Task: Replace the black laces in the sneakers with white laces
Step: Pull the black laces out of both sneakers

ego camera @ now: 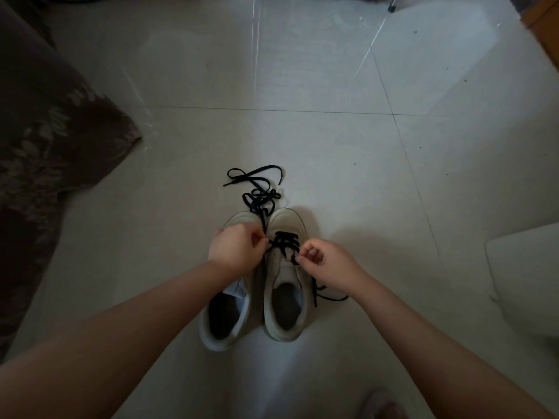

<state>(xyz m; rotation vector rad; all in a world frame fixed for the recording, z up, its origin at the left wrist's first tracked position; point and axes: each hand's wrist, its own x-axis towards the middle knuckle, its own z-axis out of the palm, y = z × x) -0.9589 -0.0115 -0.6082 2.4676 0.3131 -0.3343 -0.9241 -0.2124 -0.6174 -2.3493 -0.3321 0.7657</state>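
Observation:
Two pale sneakers stand side by side on the floor, toes pointing away from me. The left sneaker (pixel 223 322) has no lace in view. The right sneaker (pixel 284 297) carries a black lace (pixel 284 241) across its front eyelets. My left hand (pixel 236 251) pinches that lace at the left side of the shoe. My right hand (pixel 326 264) pinches it at the right side, and a loose end trails beside the shoe under my wrist. A loose black lace (pixel 258 192) lies tangled on the floor just beyond the toes.
A dark patterned fabric (pixel 45 140) covers the floor at the left. A pale object (pixel 526 282) sits at the right edge. Furniture legs (pixel 391 7) and a wooden corner (pixel 541 25) stand at the far side. A foot (pixel 384 406) shows at the bottom.

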